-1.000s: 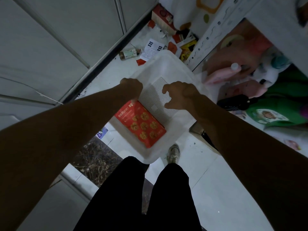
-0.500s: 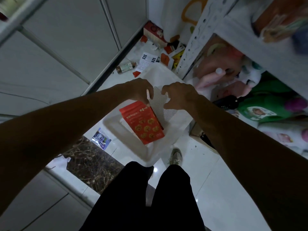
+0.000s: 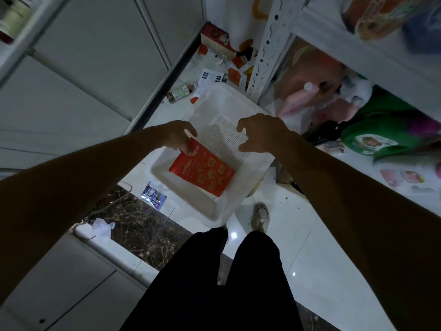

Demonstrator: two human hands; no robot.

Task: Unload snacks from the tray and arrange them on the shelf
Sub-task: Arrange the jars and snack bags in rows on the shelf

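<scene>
The left hand [image 3: 180, 137] pinches the top corner of a red snack pouch [image 3: 202, 172] lying in the white tray [image 3: 249, 185]. The right hand [image 3: 260, 133] hovers above it, fingers spread and empty. The tray sits on a glossy tiled floor [image 3: 310, 247] beside a stocked white shelf rack [image 3: 265, 48].

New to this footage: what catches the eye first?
The red snack packet sits in the white tray at centre, its top corner pinched by the left hand. The right hand hovers empty over the tray's perforated floor; right of it, a white shelf holds pink and green packs.
</scene>
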